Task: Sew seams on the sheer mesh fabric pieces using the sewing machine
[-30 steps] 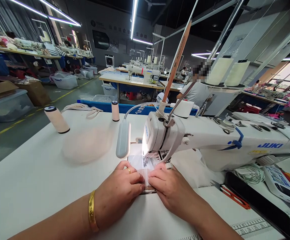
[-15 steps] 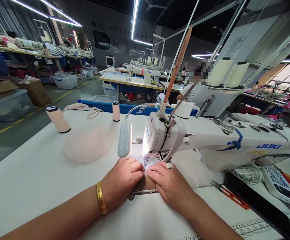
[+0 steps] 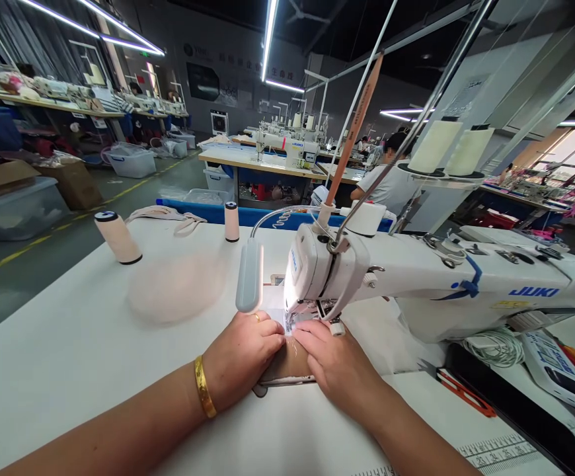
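A white sewing machine [image 3: 327,264] stands on the tabletop, its lamp-lit presser foot [image 3: 289,322] lowered between my hands. A small bit of thin white fabric [image 3: 290,332] shows under the foot, mostly hidden by my fingers. My left hand [image 3: 242,357], with a gold bangle and ring, is closed with thumb and fingers at the left side of the fabric. From the right, my right hand [image 3: 340,363] pinches the fabric with bent fingers close to the needle. Loose sheer white fabric [image 3: 386,330] lies under the machine arm.
Peach thread cones [image 3: 117,238] stand at the table's left and back, near a round sheer peach piece [image 3: 176,287]. A grey lamp head [image 3: 250,276] hangs left of the needle. At right lie a black tray [image 3: 510,403] and orange-handled scissors [image 3: 468,393]. A person [image 3: 384,185] sits beyond.
The white fabric between my fingers has slid slightly away from me under the foot, showing more of the brown plate. Both hands stay nearly in place; the view shifts a little.
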{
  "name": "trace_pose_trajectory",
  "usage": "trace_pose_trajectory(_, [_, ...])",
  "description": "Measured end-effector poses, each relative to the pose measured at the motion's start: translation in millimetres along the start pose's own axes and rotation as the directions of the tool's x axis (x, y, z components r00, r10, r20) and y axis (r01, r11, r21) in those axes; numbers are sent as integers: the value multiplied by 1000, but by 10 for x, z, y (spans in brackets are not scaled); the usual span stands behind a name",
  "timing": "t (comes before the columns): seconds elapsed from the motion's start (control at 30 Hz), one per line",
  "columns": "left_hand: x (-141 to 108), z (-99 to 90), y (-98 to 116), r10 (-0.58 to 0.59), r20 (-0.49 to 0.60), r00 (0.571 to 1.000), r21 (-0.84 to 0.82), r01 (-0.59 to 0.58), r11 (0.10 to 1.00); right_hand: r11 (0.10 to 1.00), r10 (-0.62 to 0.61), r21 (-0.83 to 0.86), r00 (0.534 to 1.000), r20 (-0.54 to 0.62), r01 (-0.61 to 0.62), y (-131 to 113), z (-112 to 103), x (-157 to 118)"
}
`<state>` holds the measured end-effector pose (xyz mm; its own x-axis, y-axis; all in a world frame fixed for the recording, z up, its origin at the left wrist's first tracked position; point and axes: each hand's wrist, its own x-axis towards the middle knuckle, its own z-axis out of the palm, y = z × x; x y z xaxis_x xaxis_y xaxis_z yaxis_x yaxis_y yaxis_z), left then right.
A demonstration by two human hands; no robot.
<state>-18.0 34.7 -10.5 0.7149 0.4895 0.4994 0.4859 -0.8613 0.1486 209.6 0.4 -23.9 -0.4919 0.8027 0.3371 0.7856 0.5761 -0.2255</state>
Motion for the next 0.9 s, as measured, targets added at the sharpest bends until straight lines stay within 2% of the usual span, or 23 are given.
trace_pose_trajectory(0.2, [44,12,-52,-43,21,999,29,43,999,997,60,-55,998,-18,-61,4,11,34])
trace_pose_trajectory(0.37, [28,1,-119,-123,64,990,19,122,992,997,38,-72,998,-53,-42,-1,-3,56])
trace_pose_trajectory(0.5, [27,-41,-114,-198,127,972,142,179,973,998,30,-44,997,-65,-33,-5,-28,46])
trace_pose_trajectory(0.63, [51,-121,26,-255,190,948,308,189,932,1000,22,-18,998,-52,-23,-19,-24,18])
trace_pose_trajectory(0.7, [54,-181,101,-264,191,945,337,189,922,1000,7,-26,998,-55,-8,-35,-13,3])
trace_pose_trajectory(0.8, [43,-284,120,-259,152,954,249,216,944,996,-35,-88,993,-115,25,-86,-8,-19])
trace_pose_trajectory(0.9, [41,-360,9,-274,92,957,95,266,959,991,-74,-120,978,-197,50,-193,-25,-23])
